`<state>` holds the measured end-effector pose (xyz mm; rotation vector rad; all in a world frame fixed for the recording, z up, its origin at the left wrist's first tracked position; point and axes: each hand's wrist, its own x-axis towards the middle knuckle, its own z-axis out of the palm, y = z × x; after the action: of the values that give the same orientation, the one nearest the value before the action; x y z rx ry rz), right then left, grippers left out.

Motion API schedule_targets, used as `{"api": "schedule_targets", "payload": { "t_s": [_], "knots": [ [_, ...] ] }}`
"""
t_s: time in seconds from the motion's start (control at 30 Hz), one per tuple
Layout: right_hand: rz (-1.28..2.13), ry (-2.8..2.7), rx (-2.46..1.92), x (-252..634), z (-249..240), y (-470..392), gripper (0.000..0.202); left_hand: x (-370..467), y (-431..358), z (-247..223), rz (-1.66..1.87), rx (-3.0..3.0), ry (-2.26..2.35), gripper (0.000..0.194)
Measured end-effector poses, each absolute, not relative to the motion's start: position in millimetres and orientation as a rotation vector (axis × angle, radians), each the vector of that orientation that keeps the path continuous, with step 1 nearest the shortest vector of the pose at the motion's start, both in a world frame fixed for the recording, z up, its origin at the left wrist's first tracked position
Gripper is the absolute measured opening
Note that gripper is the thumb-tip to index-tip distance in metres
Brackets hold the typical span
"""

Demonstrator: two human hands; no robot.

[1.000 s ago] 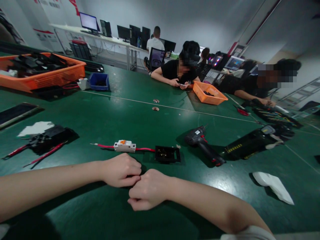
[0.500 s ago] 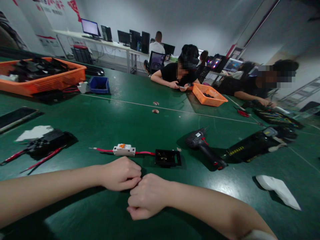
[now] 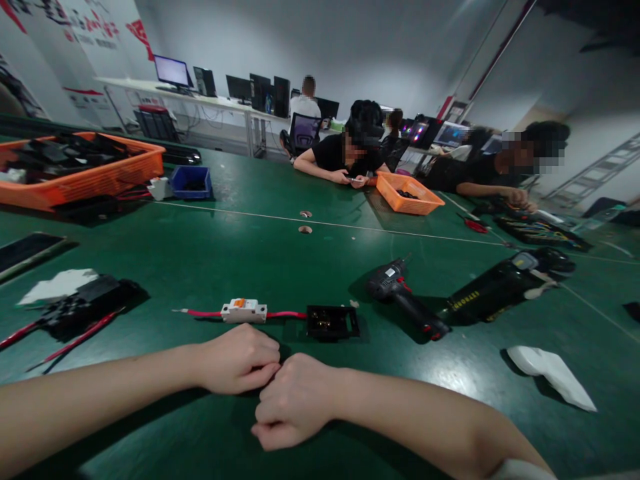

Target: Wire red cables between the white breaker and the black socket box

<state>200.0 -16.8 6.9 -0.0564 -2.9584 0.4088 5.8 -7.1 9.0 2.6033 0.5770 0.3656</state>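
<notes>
My left hand (image 3: 243,360) rests on the green table in a loose fist. Its knuckles touch my right hand (image 3: 295,400), which is also curled into a fist, and nothing shows in either one. Just beyond them lies a white circuit breaker (image 3: 244,311) with an orange switch. A red wire (image 3: 203,313) with a bare end leaves its left side, and another red wire (image 3: 287,315) runs from its right side to a black plastic housing (image 3: 327,322) with brass-coloured metal parts inside.
A cordless screwdriver (image 3: 407,300) and a black cylindrical device (image 3: 493,293) lie to the right, near a white curved object (image 3: 550,375). Black parts with red wires (image 3: 90,300) sit left. Further back are orange baskets (image 3: 85,180), a blue bin (image 3: 191,183) and seated people.
The camera view has shifted slightly, so the background sits a little lower and further left. My two fists stay together on the table, and the objects have not moved.
</notes>
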Motion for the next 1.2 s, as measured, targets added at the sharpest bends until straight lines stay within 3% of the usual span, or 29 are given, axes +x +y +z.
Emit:
{"api": "schedule_targets", "payload": {
  "t_s": [1.2],
  "knots": [
    [0.415,-2.9,-0.122,199,-7,-19,0.036,5,-6,4,0.306,2.582,0.588,0.026]
  ]
}}
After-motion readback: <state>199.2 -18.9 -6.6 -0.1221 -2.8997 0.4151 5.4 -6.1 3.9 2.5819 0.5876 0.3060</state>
